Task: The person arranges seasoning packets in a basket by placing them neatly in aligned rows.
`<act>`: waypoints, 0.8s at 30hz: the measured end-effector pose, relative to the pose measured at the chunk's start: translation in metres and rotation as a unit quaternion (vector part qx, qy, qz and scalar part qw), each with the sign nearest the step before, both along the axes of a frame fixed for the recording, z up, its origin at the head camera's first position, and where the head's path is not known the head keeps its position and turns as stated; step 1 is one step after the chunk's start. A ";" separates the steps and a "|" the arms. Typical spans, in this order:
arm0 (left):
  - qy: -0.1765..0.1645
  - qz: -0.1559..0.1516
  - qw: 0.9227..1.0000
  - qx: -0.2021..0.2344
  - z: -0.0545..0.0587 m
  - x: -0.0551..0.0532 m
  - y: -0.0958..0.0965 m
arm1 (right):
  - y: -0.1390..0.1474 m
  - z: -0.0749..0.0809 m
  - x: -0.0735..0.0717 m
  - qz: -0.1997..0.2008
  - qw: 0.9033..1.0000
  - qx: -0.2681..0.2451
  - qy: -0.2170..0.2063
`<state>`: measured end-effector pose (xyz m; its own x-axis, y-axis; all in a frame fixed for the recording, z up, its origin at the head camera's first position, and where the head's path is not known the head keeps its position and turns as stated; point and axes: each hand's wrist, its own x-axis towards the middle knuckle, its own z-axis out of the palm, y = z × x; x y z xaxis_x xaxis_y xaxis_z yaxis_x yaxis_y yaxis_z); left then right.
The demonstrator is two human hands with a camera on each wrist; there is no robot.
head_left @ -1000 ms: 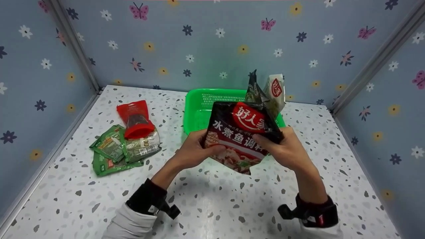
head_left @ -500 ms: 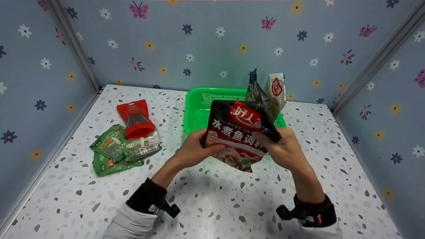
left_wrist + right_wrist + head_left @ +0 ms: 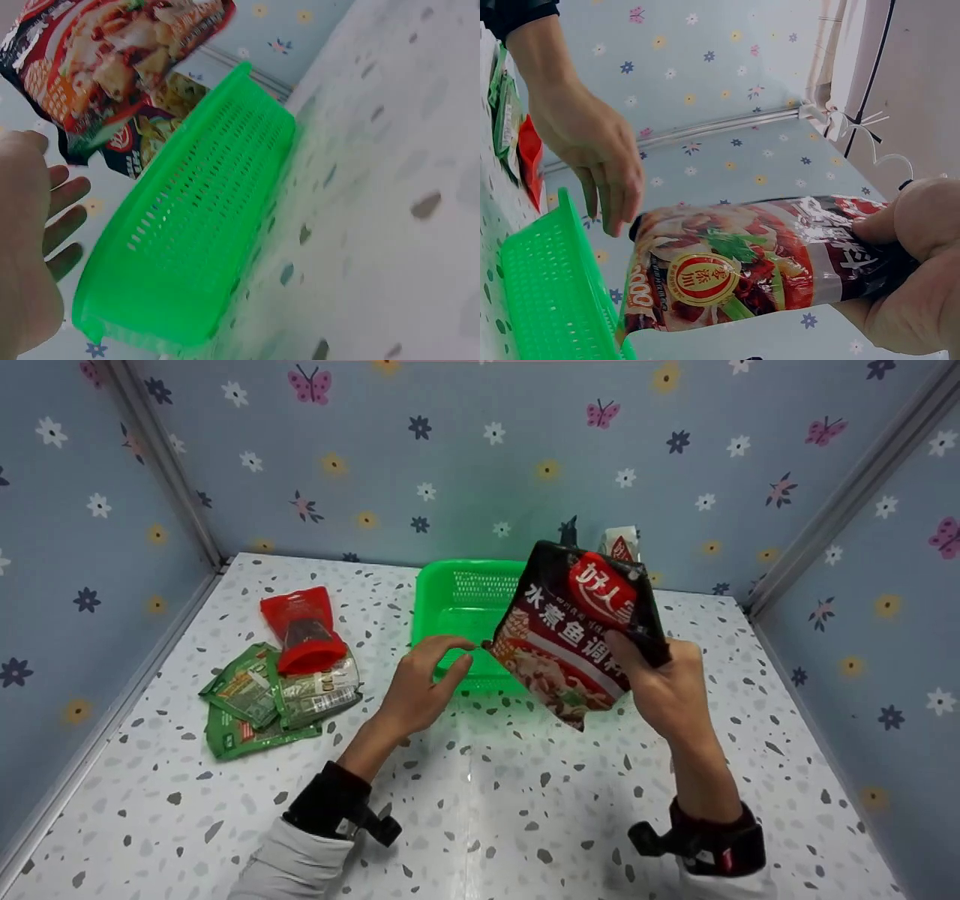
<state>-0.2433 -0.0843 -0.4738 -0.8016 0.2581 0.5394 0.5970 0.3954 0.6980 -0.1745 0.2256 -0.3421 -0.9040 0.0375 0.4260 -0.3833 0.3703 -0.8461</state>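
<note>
R hand (image 3: pixel 671 690) grasps seasoning pkt (image 3: pixel 574 630) at pkt's R edge, thumb across printed front. Pkt pos.: held aloft and tilted, over R half of basket (image 3: pixel 469 619), btwn the hands. L hand (image 3: pixel 420 690) released, fingers loosely bent, thumb apart; sits just beside pkt's lower L corner.

Pkt mat'l: glossy flexible film, creased, approx. rectangular; black top w/ red logo, food photo below. Basket: green plastic, perforated walls, rounded corners, near back edge of table (image 3: pixel 480 825). Dark pkt (image 3: pixel 568 534) and white pkt (image 3: pixel 619 540) at basket's R end, mostly hidden behind held pkt.

Table surface white, speckled w/ grey chips. Toward table's L edge: red pouch (image 3: pixel 296 611), part see-through, atop overlapping flat green pkts (image 3: pixel 244 690).
</note>
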 end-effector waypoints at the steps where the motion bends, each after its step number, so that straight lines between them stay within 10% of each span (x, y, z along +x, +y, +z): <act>1: 0.023 0.008 0.999 -0.027 -0.002 -0.002 -0.001 | 0.000 0.001 0.001 -0.008 1.000 -0.004 0.000; 10: 0.096 0.014 0.982 -0.162 -0.020 -0.005 -0.002 | 0.000 0.004 0.001 -0.082 0.994 -0.067 0.035; 24: 0.095 0.032 0.975 -0.199 -0.027 -0.004 0.007 | -0.008 -0.001 -0.017 -0.129 0.979 -0.128 0.091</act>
<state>-0.2477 -0.0770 -0.5010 -0.7186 0.4297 0.5467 0.6652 0.6540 0.3603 -0.1915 0.2180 -0.3429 -0.7600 0.3810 0.5265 -0.4586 0.2597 -0.8499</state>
